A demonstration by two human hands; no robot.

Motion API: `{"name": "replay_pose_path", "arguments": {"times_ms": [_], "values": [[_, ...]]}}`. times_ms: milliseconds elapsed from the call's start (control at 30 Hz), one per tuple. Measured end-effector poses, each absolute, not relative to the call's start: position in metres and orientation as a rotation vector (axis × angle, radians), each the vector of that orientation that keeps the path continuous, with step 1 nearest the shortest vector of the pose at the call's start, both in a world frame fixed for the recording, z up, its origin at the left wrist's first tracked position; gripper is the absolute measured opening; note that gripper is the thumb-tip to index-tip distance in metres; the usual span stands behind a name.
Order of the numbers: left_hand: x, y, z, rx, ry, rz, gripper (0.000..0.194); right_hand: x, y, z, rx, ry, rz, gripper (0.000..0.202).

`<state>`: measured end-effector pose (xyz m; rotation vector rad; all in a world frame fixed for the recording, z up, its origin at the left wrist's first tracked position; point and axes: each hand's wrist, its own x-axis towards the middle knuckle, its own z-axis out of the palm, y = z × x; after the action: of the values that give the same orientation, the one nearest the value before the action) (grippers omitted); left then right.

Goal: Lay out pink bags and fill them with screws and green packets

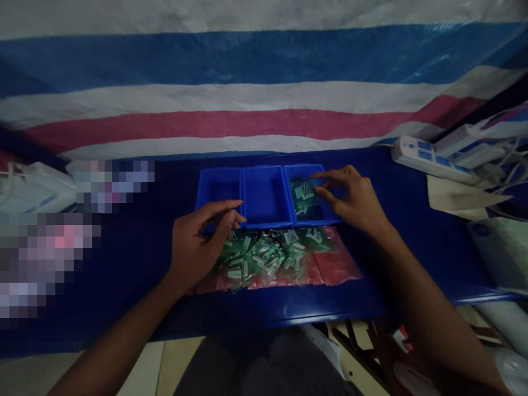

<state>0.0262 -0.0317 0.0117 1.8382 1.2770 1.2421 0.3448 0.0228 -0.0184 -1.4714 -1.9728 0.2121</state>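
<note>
Three blue bins stand side by side on the blue table: a left bin (218,190), a middle bin (268,198) and a right bin (319,213). Small clear packets with pale pieces (304,191) lie in the right bin. My right hand (350,195) is over that bin's right side, fingers apart, holding nothing visible. Above the left bin's front edge is my left hand (202,236), its fingers apart and nothing seen between them. In front of the bins, many greenish clear packets (266,256) lie heaped on a red plastic bag (338,264).
A white power strip (433,159) with cables lies at the back right, near a beige paper piece (456,195). A packaged item (501,247) sits at the right. Striped sheeting (247,55) hangs behind the table.
</note>
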Motion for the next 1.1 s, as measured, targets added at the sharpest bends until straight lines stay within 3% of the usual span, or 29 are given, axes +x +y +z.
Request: {"name": "replay_pose_path", "arguments": {"times_ms": [267,400,500,600,833,967,1100], "values": [[0.026,-0.032,0.012,1.92,1.289,1.251,0.016,0.335,0.021,-0.019,-1.4,-2.101,-0.106,0.018],[0.024,-0.03,0.011,1.977,1.302,1.286,0.015,0.316,0.001,0.001,-0.916,-2.115,-0.086,0.011],[0.024,-0.029,0.012,1.999,1.321,1.296,0.015,0.293,-0.021,0.007,-0.568,-2.388,0.127,0.029],[0.025,-0.028,0.012,2.011,1.318,1.295,0.015,0.277,-0.037,0.002,-0.545,-2.674,0.138,0.042],[0.025,-0.026,0.007,2.102,1.274,1.313,0.018,0.274,-0.04,-0.005,-0.48,-2.518,-0.061,0.026],[0.025,-0.022,0.003,2.425,1.089,1.405,0.042,0.275,-0.043,0.006,-0.797,-2.087,0.228,0.037],[0.03,-0.023,0.002,2.801,0.871,1.366,0.054,0.27,-0.045,0.01,-1.061,-1.646,0.656,0.031]]}}
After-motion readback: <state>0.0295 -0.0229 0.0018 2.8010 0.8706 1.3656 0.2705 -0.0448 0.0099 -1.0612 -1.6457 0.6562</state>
